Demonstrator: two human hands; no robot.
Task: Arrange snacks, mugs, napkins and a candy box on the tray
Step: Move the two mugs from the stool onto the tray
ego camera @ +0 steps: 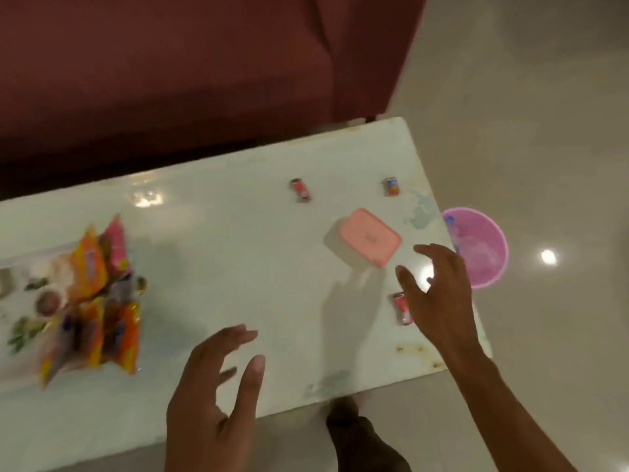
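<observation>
A candy box with a pink lid and a whitish body lies on the white table, right of centre. My right hand hovers just right of and below it, fingers spread, holding nothing. Three small red wrapped candies lie loose: one candy at the back, another candy near the far right corner, a third candy partly under my right hand. My left hand is open over the table's front edge. Several orange and pink snack packets stand on a floral tray at the left.
The white table ends at its right edge by my right hand. A pink plastic basket stands on the tiled floor beyond that edge. A dark red sofa runs behind the table. A foot shows under the front edge.
</observation>
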